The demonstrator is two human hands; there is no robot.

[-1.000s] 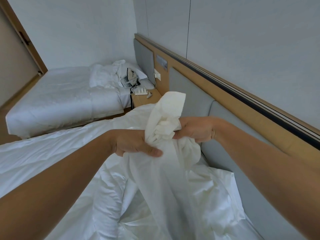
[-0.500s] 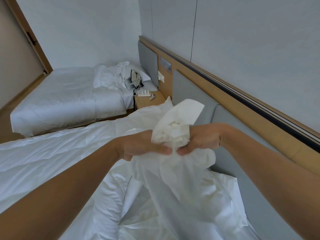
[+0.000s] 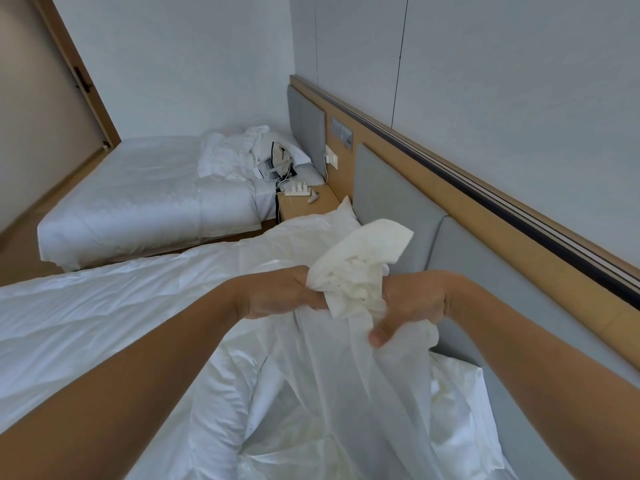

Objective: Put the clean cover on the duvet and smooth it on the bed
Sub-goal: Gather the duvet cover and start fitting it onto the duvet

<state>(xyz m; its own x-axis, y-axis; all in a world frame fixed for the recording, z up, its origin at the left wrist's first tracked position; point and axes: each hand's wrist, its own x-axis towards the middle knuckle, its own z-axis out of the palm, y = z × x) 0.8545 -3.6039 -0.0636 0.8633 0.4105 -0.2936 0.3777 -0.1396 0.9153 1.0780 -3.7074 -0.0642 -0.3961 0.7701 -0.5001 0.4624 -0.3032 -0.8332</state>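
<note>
Both my hands are raised over the near bed, close together. My left hand (image 3: 280, 294) grips a bunched cream-white corner of the duvet (image 3: 363, 258), which sticks up above my fists. My right hand (image 3: 410, 303) grips the same bunch together with the thin white cover (image 3: 346, 393), thumb pointing down. The cover hangs from my hands in a long fold onto the crumpled bedding below. White bedding (image 3: 104, 317) is spread flat over the left of the bed.
A grey padded headboard (image 3: 391, 199) with a wooden rail runs along the right wall. A wooden nightstand (image 3: 311, 202) with a power strip and cables stands between the beds. The far bed (image 3: 138, 202) carries rumpled linen and a bag. A door is at the left.
My hands have drawn slightly apart and the right thumb now points down over the cover. The duvet corner stands out further to the right above my fists.
</note>
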